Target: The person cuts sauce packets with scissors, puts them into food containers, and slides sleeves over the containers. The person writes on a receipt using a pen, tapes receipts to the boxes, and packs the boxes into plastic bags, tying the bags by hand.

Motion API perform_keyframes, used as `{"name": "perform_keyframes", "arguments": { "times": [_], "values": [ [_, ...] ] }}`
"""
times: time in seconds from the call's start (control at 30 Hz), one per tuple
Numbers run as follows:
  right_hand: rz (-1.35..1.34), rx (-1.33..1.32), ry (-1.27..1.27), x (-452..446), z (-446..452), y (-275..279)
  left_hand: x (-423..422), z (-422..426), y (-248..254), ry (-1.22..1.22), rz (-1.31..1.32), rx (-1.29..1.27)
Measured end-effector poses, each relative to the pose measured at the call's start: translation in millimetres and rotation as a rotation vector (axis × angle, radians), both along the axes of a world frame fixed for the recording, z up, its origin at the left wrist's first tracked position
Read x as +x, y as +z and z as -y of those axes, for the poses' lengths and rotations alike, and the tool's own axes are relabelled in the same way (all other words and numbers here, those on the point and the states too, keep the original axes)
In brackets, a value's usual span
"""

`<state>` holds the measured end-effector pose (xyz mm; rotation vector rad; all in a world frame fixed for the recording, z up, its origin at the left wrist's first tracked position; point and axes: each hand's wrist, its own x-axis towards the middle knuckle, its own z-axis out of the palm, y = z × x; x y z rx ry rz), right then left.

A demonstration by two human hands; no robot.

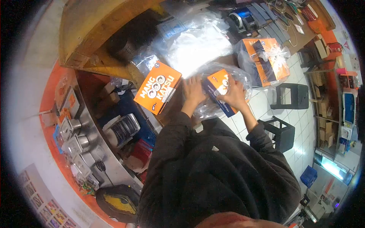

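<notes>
An orange and dark blue box [217, 78] stands within a clear plastic bag [205, 111] at the counter edge in front of me. My right hand [235, 95] grips this box from its right side, thumb across the top. On the left side of the box, my left hand [194, 92] lies on the plastic with its fingers stretched out. Close by to the left is another orange box [159, 86] with "MANG KATSU" printed on it. A larger orange and dark box [262, 60], wrapped in clear plastic with a gathered top, sits to the right.
A heap of clear plastic bags [199, 41] covers the counter beyond my hands. A black and blue device [243, 19] stands farther back. Black stools [289, 95] are on the tiled floor at right. Metal pans [76, 144] line a steel counter [100, 142] at left.
</notes>
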<state>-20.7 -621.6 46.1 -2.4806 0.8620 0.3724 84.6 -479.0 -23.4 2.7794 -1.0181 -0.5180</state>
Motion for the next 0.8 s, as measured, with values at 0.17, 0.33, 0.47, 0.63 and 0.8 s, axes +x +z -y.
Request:
{"name": "perform_keyframes", "arguments": {
  "times": [0.17, 0.33, 0.47, 0.63, 0.8],
  "values": [
    [0.221, -0.388, -0.145, 27, -12, -47, -30, -6, 10, 0.160, -0.006, -0.026],
    [0.472, -0.378, 0.295, 59, -36, 17, -40, -37, 9, 0.074, 0.066, -0.172],
    [0.727, -0.257, 1.230, 141, -104, 39, -54, -78, 32, 0.074, 0.206, -0.508],
    [0.465, -0.171, 1.655, 195, -133, 23, -67, -106, 10, 0.757, -0.412, -0.713],
    [0.528, 0.211, 1.042, 140, -97, 77, -54, -82, -16, 0.840, -0.752, -0.862]
  ]
}}
